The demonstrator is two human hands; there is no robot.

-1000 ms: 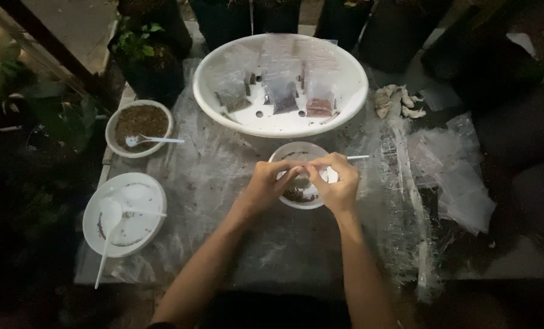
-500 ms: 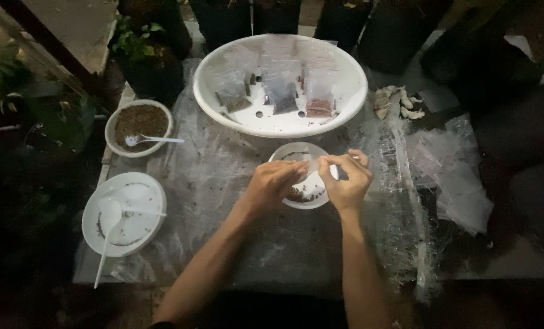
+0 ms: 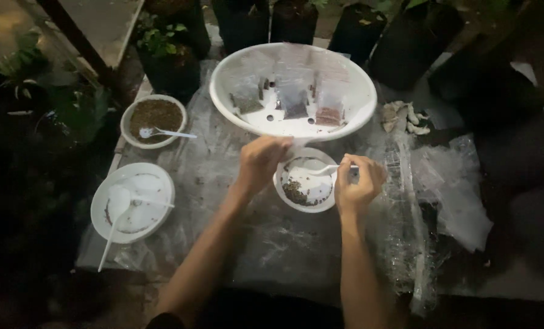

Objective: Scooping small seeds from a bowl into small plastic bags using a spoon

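Here the big white basin (image 3: 351, 116) of seed packets sits just behind the small bowl (image 3: 305, 183) of dark seeds; the left hand (image 3: 261, 163) curls on its rim, the right hand (image 3: 358, 184) pinches a white spoon (image 3: 320, 170) over it

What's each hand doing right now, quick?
Left hand: fingers curled at the rim of the small white bowl; whether it pinches anything cannot be told.
Right hand: closed on a white plastic spoon over that bowl.
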